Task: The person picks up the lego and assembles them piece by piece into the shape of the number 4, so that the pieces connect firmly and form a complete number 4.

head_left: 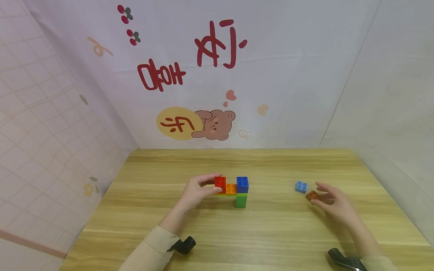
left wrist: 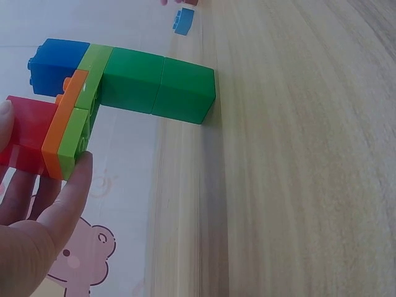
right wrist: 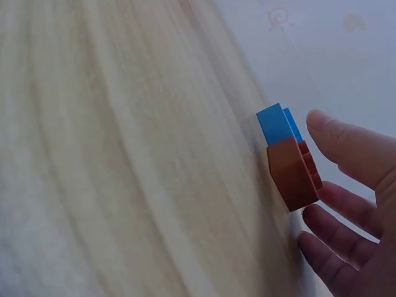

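My left hand [head_left: 194,192] pinches a red brick [head_left: 220,183] at the left end of a brick structure. In the left wrist view one fingertip lies at the underside, by a light green brick [left wrist: 74,141] below an orange brick [left wrist: 64,124]. A blue brick [head_left: 242,184] tops the other end, above a column of two dark green bricks [left wrist: 159,88] that stands on the table. On the right, my right hand [head_left: 335,205] reaches around a brown brick [right wrist: 291,173], thumb and fingers spread apart with a gap to it. A light blue brick [head_left: 301,187] lies just beyond.
The wooden table [head_left: 278,233] ends at the back against a white printed cloth [head_left: 288,75], which also hangs on both sides. Black wrist mounts [head_left: 184,245] sit at both sleeves, low over the table.
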Tool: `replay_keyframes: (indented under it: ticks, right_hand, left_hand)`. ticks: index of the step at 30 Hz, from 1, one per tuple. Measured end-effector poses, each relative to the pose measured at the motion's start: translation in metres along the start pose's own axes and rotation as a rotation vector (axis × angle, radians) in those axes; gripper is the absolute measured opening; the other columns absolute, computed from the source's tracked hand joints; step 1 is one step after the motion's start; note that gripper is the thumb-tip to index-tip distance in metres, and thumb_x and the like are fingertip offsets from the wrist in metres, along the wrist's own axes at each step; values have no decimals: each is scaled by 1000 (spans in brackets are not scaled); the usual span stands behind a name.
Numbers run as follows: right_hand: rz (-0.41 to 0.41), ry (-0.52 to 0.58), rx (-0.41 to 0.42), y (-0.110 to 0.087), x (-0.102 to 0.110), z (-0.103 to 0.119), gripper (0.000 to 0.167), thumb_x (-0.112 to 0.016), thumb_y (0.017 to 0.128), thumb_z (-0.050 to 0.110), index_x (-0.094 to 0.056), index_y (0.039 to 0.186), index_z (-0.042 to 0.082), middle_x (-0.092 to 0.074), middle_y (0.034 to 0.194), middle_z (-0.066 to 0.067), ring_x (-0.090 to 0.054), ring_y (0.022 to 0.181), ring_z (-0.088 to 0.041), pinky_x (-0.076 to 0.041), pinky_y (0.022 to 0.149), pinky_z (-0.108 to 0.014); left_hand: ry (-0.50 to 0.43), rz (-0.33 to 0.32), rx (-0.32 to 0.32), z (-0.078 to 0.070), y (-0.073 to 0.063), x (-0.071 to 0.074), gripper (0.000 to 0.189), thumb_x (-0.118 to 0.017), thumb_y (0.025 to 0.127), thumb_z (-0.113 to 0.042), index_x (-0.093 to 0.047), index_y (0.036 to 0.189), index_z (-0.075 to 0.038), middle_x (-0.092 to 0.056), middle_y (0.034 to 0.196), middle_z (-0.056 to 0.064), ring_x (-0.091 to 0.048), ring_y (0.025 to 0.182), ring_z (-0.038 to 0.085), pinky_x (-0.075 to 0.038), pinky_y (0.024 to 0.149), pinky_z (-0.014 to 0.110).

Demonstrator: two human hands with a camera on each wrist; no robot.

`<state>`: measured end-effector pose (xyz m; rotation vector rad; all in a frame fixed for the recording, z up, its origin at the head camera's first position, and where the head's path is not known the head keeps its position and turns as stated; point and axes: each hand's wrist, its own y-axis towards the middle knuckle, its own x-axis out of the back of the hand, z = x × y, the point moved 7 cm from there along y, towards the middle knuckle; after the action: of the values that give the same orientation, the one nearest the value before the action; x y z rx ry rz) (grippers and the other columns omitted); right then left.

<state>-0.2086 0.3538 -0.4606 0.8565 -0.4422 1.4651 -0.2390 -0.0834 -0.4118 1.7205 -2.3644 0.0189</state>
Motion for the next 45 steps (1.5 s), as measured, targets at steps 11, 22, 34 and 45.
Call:
replay_keyframes:
  ticks: [11, 22, 34, 45]
  right_hand:
    - [24, 36, -37, -2, -8, -13, 63, -79, 86, 18, -51, 140, -2, -61, 124, -26, -61, 92, -7, -48, 76, -18]
    - [50, 24, -91, -5, -12, -19, 64, -77, 88, 29, -52, 139, 0, -61, 127, -23, -60, 94, -6, -45, 81, -29]
    - [56, 58, -150, -9, -12, -28, 54, -73, 92, 32, -58, 136, 4, -64, 123, -20, -55, 91, 8, -43, 76, -18]
    - [41, 79, -121, -10, -7, -19, 50, -71, 94, 23, -57, 136, 1, -59, 128, -27, -51, 92, 14, -49, 74, -16]
  left_hand:
    - [2, 2, 8, 0, 0, 0, 44, -78, 86, -10, -67, 128, -4, -67, 121, 12, -59, 114, 30, -55, 83, 25]
    - [14, 3, 8, 1, 1, 1, 42, -78, 86, -10, -68, 127, -6, -67, 122, 12, -59, 114, 30, -55, 84, 26]
    - [1, 6, 29, -1, 1, 0, 43, -78, 86, -10, -68, 127, -7, -66, 123, 11, -58, 115, 29, -55, 84, 28]
    - [3, 10, 32, -2, 1, 0, 43, -78, 87, -12, -67, 128, -4, -67, 122, 11, -59, 115, 29, -55, 85, 29]
